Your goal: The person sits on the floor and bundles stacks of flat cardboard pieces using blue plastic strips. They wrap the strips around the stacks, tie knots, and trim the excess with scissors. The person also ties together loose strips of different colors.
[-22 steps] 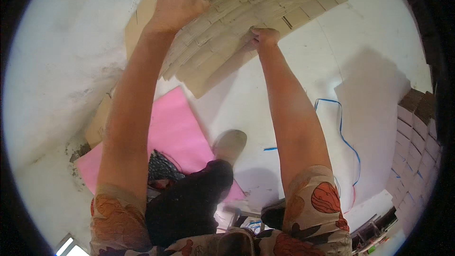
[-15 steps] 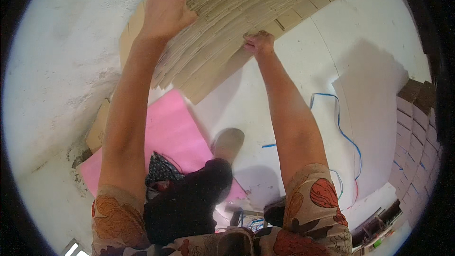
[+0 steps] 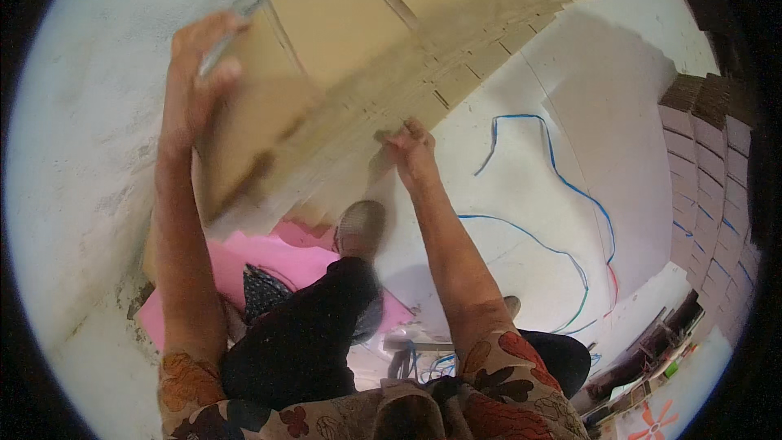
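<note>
A stack of flattened brown cardboard boxes (image 3: 350,28) fills the upper middle, its broad top face showing and its stepped edges running along the lower right side. My left hand (image 3: 199,77) is at the stack's left end, fingers stretched and thumb apart, somewhat blurred. Whether it touches the cardboard cannot be told. Down at the near edge of the stack, my right hand (image 3: 414,151) has its fingers curled on the cardboard edges. The stack's lower left part is smeared by motion.
A pink sheet (image 3: 232,257) lies on the floor under the stack, with a dark patterned cloth (image 3: 265,293) on it. Blue strapping (image 3: 562,167) curls across the pale floor. Bundled cardboard (image 3: 700,187) stands at the right. A whitish wall (image 3: 98,98) borders the left.
The cardboard stack has tipped and shifted toward me, so its flat face now shows. My left hand has moved left and down off the layered edges; my right hand has come nearer and left.
</note>
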`<state>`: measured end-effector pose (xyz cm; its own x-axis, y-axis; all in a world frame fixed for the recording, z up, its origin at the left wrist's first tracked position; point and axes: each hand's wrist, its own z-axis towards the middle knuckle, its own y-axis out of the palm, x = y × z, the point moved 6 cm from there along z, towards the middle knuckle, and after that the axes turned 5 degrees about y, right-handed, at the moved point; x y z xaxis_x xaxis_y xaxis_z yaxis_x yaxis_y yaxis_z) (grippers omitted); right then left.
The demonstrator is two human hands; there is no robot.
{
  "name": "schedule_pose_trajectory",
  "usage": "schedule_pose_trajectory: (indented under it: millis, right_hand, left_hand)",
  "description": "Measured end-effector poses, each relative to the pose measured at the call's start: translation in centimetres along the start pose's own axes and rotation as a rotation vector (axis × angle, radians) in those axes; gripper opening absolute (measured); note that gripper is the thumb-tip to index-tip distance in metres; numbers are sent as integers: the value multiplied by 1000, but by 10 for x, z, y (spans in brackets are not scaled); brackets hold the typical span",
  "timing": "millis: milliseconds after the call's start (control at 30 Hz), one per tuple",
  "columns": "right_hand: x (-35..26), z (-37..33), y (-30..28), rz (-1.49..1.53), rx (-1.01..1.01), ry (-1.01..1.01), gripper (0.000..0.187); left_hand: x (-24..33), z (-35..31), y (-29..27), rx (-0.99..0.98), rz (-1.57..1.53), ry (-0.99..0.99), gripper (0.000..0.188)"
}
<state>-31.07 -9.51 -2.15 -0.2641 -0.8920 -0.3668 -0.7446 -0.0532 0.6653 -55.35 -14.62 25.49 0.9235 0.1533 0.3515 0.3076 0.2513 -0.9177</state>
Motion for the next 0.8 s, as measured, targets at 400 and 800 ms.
schedule_pose_trajectory:
  millis: [400,800]
  right_hand:
    - [-13,31,-14,-206,4,326,41]
    - [-99,-25,0,118,-245,-112,41]
  left_hand:
    - [-43,-17,45,10,-722,-505,87]
    - [46,-1,8,153,-578,-380,94]
